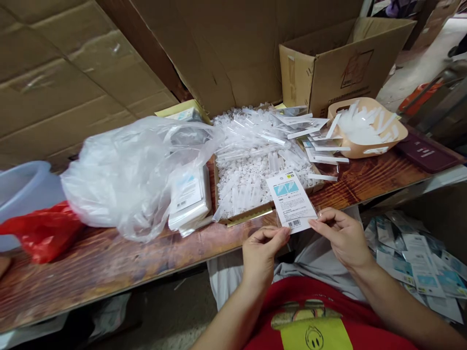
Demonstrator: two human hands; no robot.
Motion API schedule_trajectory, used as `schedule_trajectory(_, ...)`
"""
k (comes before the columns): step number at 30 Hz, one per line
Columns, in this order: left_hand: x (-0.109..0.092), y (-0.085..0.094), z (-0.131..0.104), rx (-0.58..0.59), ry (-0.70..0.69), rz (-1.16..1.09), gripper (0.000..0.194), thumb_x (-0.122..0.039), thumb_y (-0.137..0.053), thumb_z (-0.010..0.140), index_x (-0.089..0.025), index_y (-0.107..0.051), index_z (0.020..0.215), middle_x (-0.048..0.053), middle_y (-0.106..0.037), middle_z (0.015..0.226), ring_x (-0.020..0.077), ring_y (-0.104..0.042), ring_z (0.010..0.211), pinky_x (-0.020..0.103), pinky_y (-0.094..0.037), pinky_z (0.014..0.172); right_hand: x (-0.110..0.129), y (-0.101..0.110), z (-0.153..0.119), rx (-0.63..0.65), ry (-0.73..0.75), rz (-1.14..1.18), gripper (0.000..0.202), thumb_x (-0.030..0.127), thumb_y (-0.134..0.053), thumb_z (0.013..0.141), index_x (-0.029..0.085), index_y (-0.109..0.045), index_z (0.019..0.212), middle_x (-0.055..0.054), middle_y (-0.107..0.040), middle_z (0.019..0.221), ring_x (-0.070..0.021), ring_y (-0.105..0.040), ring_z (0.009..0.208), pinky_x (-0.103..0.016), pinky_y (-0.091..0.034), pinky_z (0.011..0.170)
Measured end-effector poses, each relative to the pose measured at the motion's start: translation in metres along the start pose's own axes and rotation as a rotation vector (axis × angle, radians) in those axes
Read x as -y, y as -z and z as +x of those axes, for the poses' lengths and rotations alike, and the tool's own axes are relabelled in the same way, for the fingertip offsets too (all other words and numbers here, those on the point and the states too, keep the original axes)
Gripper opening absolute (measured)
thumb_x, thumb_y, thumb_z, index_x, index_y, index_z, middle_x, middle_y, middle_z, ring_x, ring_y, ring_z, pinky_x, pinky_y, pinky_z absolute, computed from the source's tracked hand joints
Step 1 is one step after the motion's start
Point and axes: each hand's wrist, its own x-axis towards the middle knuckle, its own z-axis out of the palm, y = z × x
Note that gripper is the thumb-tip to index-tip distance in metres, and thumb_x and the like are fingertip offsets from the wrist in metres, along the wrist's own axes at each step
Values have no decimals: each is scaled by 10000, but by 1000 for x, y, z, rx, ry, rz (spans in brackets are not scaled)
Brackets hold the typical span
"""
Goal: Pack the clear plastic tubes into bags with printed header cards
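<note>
A white printed card with blue pictures and a barcode is held out over the table's front edge; clear film shows around its lower part. My left hand pinches its lower left corner. On the opposite lower corner, my right hand grips it between thumb and fingers. Just beyond the card lies a shallow cardboard tray heaped with small white plastic pieces and clear tubes. Left of the tray sits a stack of clear bags with printed cards. Several clear bags with white strips fan out at the tray's right side.
A large clear plastic bag and a red bag lie at left beside a blue tub. At right stand a beige basket of white pieces and an open carton. Packed cards lie below right.
</note>
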Motion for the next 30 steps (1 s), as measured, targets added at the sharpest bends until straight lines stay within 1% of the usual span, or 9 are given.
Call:
schedule_trajectory(4, 1, -1, 1, -31, 26, -39, 418, -325, -1030, 355, -133, -700, 525, 27, -725, 631, 90, -654, 559, 186, -582, 573, 2, -2, 0, -28, -3, -72, 205, 337, -898, 716, 224, -727, 719, 7, -695, 741, -120, -642, 692, -221, -518, 642)
schedule_trajectory(11, 6, -1, 3, -28, -25, -12, 454, -352, -1023, 389, -138, -641, 510, 16, -699, 591, 78, -628, 541, 191, -565, 592, 16, -9, 2, -27, 17, -236, 200, 344, -840, 729, 208, -703, 676, 2, -678, 676, -127, -610, 622, -233, -504, 588)
schedule_trajectory(14, 6, -2, 4, -17, -37, -23, 528, -359, -1025, 392, -150, -549, 487, -18, -648, 569, 74, -608, 541, 208, -578, 606, 19, -9, 3, -36, 29, -302, 208, 365, -826, 736, 205, -703, 683, 4, -672, 661, -115, -561, 571, -234, -480, 549)
schedule_trajectory(16, 5, -3, 5, 3, -42, -38, 583, -351, -1025, 400, -159, -480, 476, -41, -604, 558, 73, -599, 542, 222, -589, 618, 21, -9, 4, -47, 42, -317, 220, 375, -823, 735, 205, -696, 678, 5, -666, 649, -103, -513, 531, -231, -452, 511)
schedule_trajectory(19, 3, -4, 4, 11, -45, -34, 593, -330, -1022, 412, -163, -457, 482, -49, -581, 554, 73, -602, 543, 215, -579, 618, 23, -10, 5, -36, 44, -314, 233, 378, -818, 738, 206, -680, 665, 7, -652, 622, -86, -443, 480, -228, -402, 457)
schedule_trajectory(22, 2, -5, 3, -5, -38, -20, 589, -322, -1019, 406, -166, -458, 496, -40, -596, 564, 83, -621, 552, 212, -566, 611, 21, -12, 3, -29, 30, -316, 234, 382, -799, 759, 206, -663, 684, 1, -647, 628, -96, -477, 500, -235, -426, 475)
schedule_trajectory(25, 4, -6, 3, -21, -28, -21, 589, -331, -1019, 396, -167, -464, 507, -39, -597, 571, 82, -615, 554, 214, -569, 608, 15, -15, 1, -76, 31, -250, 251, 367, -794, 773, 217, -593, 778, 8, -632, 683, -114, -562, 577, -242, -481, 540)
schedule_trajectory(28, 4, -7, 3, -45, -12, -27, 587, -329, -1022, 379, -166, -473, 508, -44, -586, 560, 79, -604, 553, 213, -573, 608, 8, -17, -1, -111, 81, -154, 374, 317, -798, 778, 252, -451, 901, 44, -592, 746, -107, -579, 609, -236, -492, 561)
schedule_trajectory(30, 4, -8, 3, -51, -3, -32, 588, -322, -1024, 363, -166, -475, 505, -46, -583, 552, 81, -606, 558, 214, -576, 610, 6, -18, -2, -99, 124, -174, 407, 299, -778, 808, 264, -397, 944, 50, -572, 784, -103, -581, 622, -231, -484, 555)
